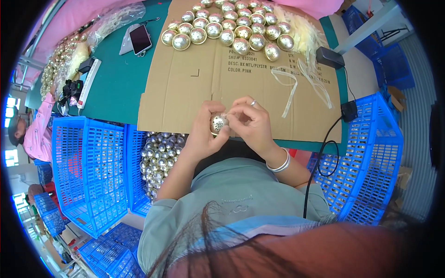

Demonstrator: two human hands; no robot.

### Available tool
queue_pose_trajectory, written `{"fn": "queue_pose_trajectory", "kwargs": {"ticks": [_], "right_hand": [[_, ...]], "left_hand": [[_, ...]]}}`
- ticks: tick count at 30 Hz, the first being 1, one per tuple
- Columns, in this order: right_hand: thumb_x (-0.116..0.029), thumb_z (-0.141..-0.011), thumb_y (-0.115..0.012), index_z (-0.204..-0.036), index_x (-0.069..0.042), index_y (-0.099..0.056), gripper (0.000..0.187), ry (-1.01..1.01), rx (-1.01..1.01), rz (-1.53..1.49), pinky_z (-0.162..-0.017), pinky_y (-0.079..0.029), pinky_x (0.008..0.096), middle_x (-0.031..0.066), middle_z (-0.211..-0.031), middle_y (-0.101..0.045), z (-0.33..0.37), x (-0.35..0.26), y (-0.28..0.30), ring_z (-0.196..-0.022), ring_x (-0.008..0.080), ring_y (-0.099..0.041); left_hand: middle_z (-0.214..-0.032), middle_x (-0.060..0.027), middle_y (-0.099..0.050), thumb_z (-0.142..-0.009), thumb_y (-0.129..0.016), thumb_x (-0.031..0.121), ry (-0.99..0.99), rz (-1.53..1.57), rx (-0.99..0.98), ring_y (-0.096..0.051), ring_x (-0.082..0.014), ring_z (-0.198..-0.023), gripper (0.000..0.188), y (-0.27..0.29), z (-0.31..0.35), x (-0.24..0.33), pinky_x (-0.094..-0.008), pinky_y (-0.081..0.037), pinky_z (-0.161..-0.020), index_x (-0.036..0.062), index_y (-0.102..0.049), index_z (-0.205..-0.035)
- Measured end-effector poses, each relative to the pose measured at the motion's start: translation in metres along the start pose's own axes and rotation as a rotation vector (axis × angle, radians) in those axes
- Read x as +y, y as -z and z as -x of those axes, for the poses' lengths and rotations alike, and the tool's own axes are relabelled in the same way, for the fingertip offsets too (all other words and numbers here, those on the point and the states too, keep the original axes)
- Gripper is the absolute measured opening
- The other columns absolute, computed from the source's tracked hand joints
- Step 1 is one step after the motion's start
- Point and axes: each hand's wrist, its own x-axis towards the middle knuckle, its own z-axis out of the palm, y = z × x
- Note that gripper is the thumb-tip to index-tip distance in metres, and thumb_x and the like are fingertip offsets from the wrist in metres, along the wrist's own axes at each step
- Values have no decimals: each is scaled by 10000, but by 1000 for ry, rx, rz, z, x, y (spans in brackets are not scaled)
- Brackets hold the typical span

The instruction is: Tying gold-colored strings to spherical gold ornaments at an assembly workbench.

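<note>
My left hand [206, 130] wraps around a round silver-gold metal bell [219, 124] with a pattern of small holes, above the near edge of a cardboard sheet [181, 88]. At the top of this bell, the thumb and fingers of my right hand [253, 123] are pinched together. Whatever is between those fingertips is too small to make out. Several similar metal bells [213, 30] lie grouped on the far part of the cardboard. Loose pale ribbons [291, 95] rest to the right, beside a bunch of cream ribbons [303, 34].
A phone [140, 39] and a white power strip [90, 83] lie on the green table [109, 88]. Blue crates [88, 171] stand at left, one holding many metal balls [160, 157]. A black cable [320, 160] hangs by my right arm. Another person [39, 132] sits far left.
</note>
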Motion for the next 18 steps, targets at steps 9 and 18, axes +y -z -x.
{"fn": "queue_pose_trajectory", "kwargs": {"ticks": [9,18], "right_hand": [[31,-770,-648,-804,12,-650,39,20,-33,-9,-583,-458,211,58,-890,-587,4,-6,2,-677,79,-562],[37,-747,-661,-814,4,-668,75,192,-41,67,-600,-482,250,67,-823,-603,1,-4,8,-692,130,-588]], "left_hand": [[-1074,-215,-482,-852,-453,34,-62,-100,13,-520,-361,-967,228,4,0,11,-392,-458,-807,-2,-440,-1077],[-1060,-185,-502,-845,-503,13,-40,-43,4,-532,-315,-925,199,1,-1,15,-386,-455,-794,22,-456,-1038]]}}
